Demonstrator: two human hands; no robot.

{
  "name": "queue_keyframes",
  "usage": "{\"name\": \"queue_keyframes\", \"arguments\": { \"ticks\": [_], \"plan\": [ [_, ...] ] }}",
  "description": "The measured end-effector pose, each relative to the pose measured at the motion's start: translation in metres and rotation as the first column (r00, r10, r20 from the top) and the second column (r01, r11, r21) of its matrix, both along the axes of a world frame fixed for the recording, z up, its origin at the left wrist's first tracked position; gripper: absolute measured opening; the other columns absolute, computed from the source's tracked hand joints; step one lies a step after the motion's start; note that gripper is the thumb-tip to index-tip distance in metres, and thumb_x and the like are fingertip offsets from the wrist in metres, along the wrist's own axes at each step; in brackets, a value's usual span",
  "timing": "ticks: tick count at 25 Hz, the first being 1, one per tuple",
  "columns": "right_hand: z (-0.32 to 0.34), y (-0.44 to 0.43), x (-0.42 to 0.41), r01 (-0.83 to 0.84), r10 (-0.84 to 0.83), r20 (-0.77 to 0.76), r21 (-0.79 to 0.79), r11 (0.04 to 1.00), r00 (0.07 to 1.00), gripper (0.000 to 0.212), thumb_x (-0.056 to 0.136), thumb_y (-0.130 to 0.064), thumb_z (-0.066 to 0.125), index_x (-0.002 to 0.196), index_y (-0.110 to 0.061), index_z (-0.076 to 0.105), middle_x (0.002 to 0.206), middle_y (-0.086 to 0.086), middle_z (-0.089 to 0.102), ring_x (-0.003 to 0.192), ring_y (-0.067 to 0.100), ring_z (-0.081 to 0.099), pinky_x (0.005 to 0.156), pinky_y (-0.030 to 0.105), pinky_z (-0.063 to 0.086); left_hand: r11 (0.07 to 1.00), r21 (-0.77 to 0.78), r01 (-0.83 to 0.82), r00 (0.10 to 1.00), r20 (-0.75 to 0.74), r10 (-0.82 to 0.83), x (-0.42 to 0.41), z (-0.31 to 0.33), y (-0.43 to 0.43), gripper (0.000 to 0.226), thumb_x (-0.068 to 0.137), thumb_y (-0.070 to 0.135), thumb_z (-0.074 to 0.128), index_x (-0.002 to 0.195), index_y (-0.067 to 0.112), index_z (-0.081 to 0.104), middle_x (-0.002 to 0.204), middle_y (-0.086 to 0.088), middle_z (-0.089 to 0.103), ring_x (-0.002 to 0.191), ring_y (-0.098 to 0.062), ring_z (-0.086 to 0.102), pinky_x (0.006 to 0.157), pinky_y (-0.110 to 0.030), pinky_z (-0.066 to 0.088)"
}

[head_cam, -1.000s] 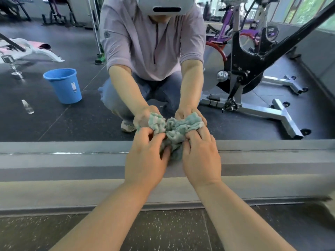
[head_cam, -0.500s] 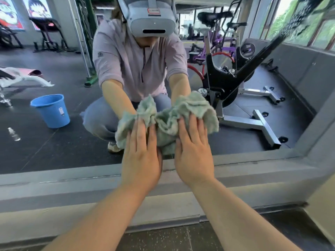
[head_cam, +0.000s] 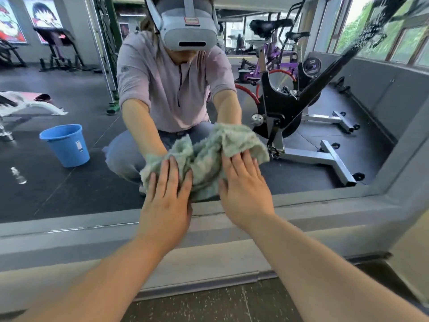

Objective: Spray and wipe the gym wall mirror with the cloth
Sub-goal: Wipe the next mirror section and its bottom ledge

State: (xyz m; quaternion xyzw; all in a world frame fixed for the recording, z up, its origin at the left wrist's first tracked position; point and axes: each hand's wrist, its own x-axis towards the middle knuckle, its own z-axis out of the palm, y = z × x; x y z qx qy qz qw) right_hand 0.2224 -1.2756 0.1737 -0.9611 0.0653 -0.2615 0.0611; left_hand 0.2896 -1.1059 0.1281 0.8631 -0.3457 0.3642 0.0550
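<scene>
A crumpled pale green cloth (head_cam: 206, 156) lies flat against the wall mirror (head_cam: 325, 173) just above its lower edge. My left hand (head_cam: 166, 201) presses the cloth's left part with straight fingers. My right hand (head_cam: 243, 191) presses its right part the same way, fingers spread. The mirror reflects a crouching person with both arms stretched out to the cloth. A small spray bottle (head_cam: 18, 175) shows in the reflection, lying on the floor at the far left.
A grey ledge (head_cam: 69, 238) runs below the mirror, with dark speckled floor (head_cam: 209, 303) under it. Reflected in the glass are a blue bucket (head_cam: 66, 145), a black exercise bike (head_cam: 290, 108) and other gym machines. A wall corner (head_cam: 408, 187) closes the right side.
Both hands went from gripping the bunched cloth at the mirror's foot to pressing it spread with flat fingers, higher up on the glass. The view tilted upward.
</scene>
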Motion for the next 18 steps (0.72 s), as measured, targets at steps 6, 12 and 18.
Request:
{"name": "queue_keyframes", "arguments": {
  "ticks": [6, 12, 18],
  "plan": [
    [0.045, 0.006, 0.012, -0.037, 0.03, 0.239, 0.024, 0.999, 0.971, 0.067, 0.098, -0.027, 0.041, 0.154, -0.022, 0.005, 0.163, 0.002, 0.008, 0.148, 0.016, -0.008, 0.12, 0.037, 0.0, 0.982, -0.19, 0.01, 0.997, 0.071, 0.003, 0.015, 0.096, -0.027, 0.065, 0.092, 0.028, 0.039, 0.151, 0.007, 0.023, 0.155, -0.033, 0.001, 0.146, -0.044, -0.001, 0.117, -0.056, 0.007],
    [-0.071, 0.009, -0.021, 0.077, -0.071, -0.115, 0.046, 0.996, 0.991, 0.045, 0.093, -0.042, 0.029, 0.132, -0.034, 0.051, 0.142, -0.002, 0.043, 0.138, 0.028, 0.038, 0.114, 0.038, 0.023, 0.998, 0.015, 0.059, 0.997, 0.052, -0.06, 0.009, -0.025, -0.009, 0.066, 0.088, 0.035, 0.033, 0.151, 0.019, 0.024, 0.158, -0.025, -0.001, 0.146, -0.042, 0.003, 0.11, -0.062, 0.018],
    [-0.117, 0.017, -0.028, 0.15, -0.105, -0.265, 0.157, 0.976, 0.959, 0.071, 0.081, -0.058, -0.011, 0.15, -0.039, -0.009, 0.163, -0.006, -0.007, 0.149, 0.02, -0.013, 0.114, 0.031, -0.017, 0.997, 0.068, 0.028, 0.994, -0.111, -0.02, -0.014, -0.082, -0.012, 0.062, 0.087, 0.046, 0.035, 0.132, 0.009, 0.056, 0.158, -0.021, 0.015, 0.147, -0.035, 0.01, 0.111, -0.054, 0.022]
  ]
}}
